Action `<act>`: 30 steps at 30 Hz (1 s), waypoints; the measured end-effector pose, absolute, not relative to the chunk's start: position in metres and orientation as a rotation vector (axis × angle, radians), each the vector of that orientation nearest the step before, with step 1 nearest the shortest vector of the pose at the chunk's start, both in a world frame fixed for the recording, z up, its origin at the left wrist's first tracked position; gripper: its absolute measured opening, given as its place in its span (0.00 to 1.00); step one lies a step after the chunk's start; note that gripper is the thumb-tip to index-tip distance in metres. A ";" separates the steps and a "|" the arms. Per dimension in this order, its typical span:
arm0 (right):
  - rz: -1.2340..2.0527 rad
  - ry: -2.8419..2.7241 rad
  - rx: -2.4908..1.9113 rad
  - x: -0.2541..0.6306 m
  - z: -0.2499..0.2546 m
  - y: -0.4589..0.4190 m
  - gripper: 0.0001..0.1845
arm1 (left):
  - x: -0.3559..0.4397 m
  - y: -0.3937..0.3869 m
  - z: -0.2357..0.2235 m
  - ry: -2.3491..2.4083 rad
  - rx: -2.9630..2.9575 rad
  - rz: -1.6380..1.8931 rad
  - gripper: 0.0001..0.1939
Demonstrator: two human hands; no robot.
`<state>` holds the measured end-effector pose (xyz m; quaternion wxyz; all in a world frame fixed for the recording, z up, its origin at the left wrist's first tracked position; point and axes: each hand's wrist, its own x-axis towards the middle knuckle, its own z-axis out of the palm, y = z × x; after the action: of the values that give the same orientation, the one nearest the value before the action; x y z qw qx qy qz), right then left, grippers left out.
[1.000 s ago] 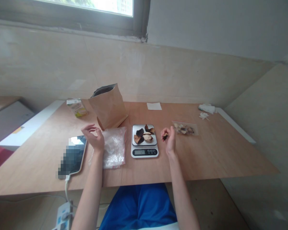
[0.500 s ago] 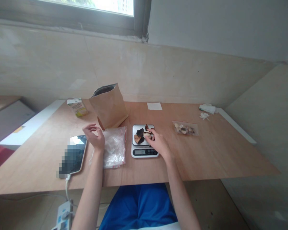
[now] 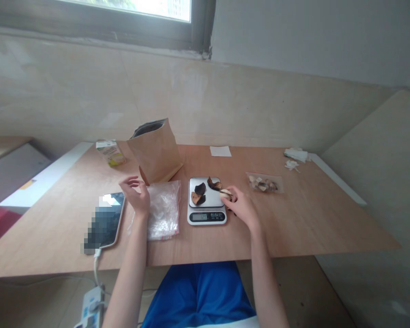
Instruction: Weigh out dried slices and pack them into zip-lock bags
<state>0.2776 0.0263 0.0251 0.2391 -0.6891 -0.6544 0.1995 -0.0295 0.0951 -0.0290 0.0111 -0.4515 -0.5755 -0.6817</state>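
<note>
My right hand (image 3: 242, 207) pinches a pale, dark-edged piece of dried peel (image 3: 226, 195) at the right edge of a white kitchen scale (image 3: 207, 218). Curved dried pieces, black outside and brown inside, lie on its metal plate: a pair at the left (image 3: 198, 196) and one at the upper right (image 3: 214, 183). Some dark bits show under my right hand, partly hidden. The scale's display is lit, but its digits are too small to read. My left hand (image 3: 136, 196) holds nothing, its fingers loosely bent and apart, by a stack of clear zip bags (image 3: 164, 212).
An open brown paper bag (image 3: 157, 152) stands behind the zip bags. Left of it is a small carton (image 3: 111, 152); a phone (image 3: 111, 218) on a charging cable lies nearer. On the right lies a filled zip bag (image 3: 264, 183). White paper (image 3: 220, 151) and tissues (image 3: 295, 156) lie at the back.
My right hand has moved right from the middle of the scale plate to its edge, carrying the pale piece. The remaining pieces on the plate show more fully. My left hand has barely moved.
</note>
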 end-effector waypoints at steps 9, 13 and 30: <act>0.658 -1.493 -1.988 0.319 0.002 0.030 0.15 | -0.029 0.095 -0.029 -1.809 -1.424 -2.133 0.11; 0.625 -1.309 -1.923 0.306 0.004 0.031 0.16 | -0.030 0.095 -0.030 -1.817 -1.421 -2.123 0.11; 0.411 -1.384 -1.527 0.225 -0.013 0.047 0.04 | -0.030 0.095 -0.028 -1.859 -1.377 -2.150 0.11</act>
<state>0.2246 0.0468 -0.0134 0.4971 -0.6305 -0.5714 0.1699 -0.0295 0.0950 -0.0280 -0.0083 -0.4360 -0.5886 -0.6808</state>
